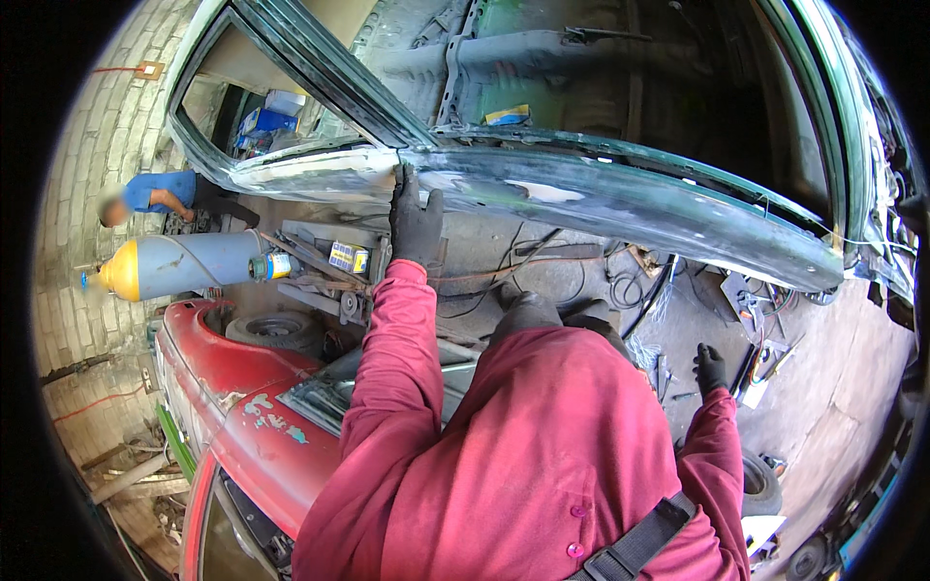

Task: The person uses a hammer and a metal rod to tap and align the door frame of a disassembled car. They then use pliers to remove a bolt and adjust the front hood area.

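Observation:
A stripped, dull green car body (639,198) stretches across the far side, its side panel patchy with white and bare spots. My left hand (417,218), in a dark glove, reaches out to it. Its outstretched fingers rest on the panel's upper edge, by the foot of the slanting window pillar (334,73). Over the floor on the right hangs my right hand (711,369), also gloved, away from the car. Its fingers look curled, and I see nothing in them.
A grey gas cylinder (199,263) with a yellow shoulder shows at left, near a person in a blue shirt (167,192). A red car (276,450) stands at lower left. Cables (635,288) and tools litter the floor (823,358). A loose tyre (760,484) lies at lower right.

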{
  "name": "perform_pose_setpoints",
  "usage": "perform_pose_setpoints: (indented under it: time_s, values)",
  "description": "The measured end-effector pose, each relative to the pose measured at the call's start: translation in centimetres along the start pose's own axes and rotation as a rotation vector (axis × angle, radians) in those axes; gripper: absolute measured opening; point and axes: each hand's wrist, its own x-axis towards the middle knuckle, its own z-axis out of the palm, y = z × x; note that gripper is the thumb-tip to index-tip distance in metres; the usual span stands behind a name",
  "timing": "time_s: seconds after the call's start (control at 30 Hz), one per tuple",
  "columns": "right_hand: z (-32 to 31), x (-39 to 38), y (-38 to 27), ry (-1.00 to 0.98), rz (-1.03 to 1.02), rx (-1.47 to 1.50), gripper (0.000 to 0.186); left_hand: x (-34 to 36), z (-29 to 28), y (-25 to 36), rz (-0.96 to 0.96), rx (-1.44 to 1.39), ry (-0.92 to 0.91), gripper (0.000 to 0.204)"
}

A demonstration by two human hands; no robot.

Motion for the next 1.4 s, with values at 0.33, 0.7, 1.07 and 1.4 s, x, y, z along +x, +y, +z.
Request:
perform_pose_setpoints:
  time_s: [0.33,0.7,1.07,1.4]
  values:
    - [3.4,-2.1,2.4,-0.2,-0.157,-0.241,0.043,-0.4,0.3,-0.7,0.028,-0.091,0.008,0.072]
    - [-2.5,-0.8,-0.8,-0.033,-0.071,-0.091,0.048,4.9,-6.5,-4.0,0.073,-0.052,0.134,0.068]
    - [1.8,-7.9,5.3,-0.049,0.083,-0.095,0.038,10.9,-7.9,-6.0,0.068,0.31,-0.165,0.06]
    - [6.5,-4.3,1.2,-0.017,-0.054,-0.144,0.053,12.6,-8.0,-7.9,0.209,0.408,-0.179,0.075]
